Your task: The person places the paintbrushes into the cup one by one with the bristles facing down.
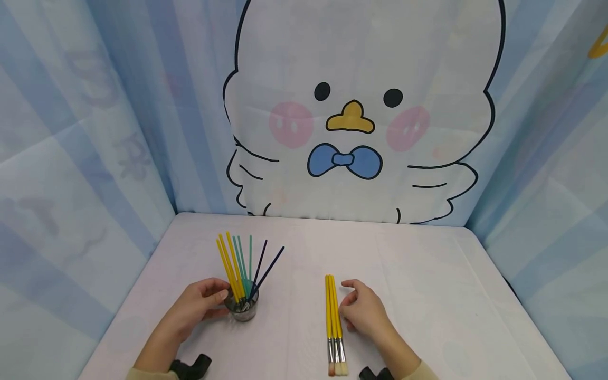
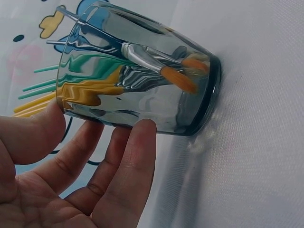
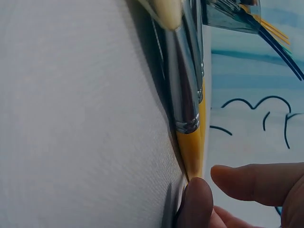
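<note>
Just right of the glass cup (image 1: 244,307), three yellow-handled brushes (image 1: 334,316) lie side by side on the white table (image 1: 427,295), bristles toward the person. They look light, stiff and slim, likely to roll; the painted handles above the metal ferrules seem the safest place to pinch them. The right hand (image 1: 366,311) rests beside them, fingers loosely curled with a fingertip (image 3: 197,199) at a handle, clamped on nothing. The left hand (image 1: 197,306) wraps thumb and fingers (image 2: 137,156) round the cup, which looks smooth, slippery and breakable, holding yellow, green and dark brushes (image 1: 239,264) bristles down.
</note>
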The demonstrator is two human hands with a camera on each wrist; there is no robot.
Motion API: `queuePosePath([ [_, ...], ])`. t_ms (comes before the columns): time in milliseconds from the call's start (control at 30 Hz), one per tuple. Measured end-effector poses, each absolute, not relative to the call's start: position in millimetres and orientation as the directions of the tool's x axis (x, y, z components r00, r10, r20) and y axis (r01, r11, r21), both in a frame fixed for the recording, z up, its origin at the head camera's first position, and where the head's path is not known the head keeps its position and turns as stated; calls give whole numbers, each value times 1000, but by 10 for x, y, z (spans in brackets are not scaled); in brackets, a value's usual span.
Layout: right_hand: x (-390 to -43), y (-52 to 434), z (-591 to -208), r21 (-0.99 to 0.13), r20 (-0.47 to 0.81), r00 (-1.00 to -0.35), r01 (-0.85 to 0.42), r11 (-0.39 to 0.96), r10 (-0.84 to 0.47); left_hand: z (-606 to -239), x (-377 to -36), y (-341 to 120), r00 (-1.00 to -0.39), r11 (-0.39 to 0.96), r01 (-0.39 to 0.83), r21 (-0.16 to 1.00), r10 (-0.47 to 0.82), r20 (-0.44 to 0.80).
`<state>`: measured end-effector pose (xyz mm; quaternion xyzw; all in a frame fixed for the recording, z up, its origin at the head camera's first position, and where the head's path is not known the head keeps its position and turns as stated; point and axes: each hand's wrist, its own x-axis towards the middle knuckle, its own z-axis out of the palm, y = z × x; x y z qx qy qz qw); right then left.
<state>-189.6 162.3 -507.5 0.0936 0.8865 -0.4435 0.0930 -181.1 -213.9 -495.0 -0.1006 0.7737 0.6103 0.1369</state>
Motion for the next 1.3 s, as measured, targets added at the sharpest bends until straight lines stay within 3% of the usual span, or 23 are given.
queuePosePath([
  [433,-1913,1622,-5111,-736,-233,-972,189,649,19,-4957,-1815,-2148,-939,233,-331,914,14,-343],
  [1067,-1919,1561,-5107,-706,-259,-965,212,676,32,-4976,-1823,-2148,-940,245,-327,913,14,-341],
  [1300,-1922,1542,-5106,-669,-198,-980,148,729,18,-4981,-1823,-2152,-940,241,-326,914,19,-341],
])
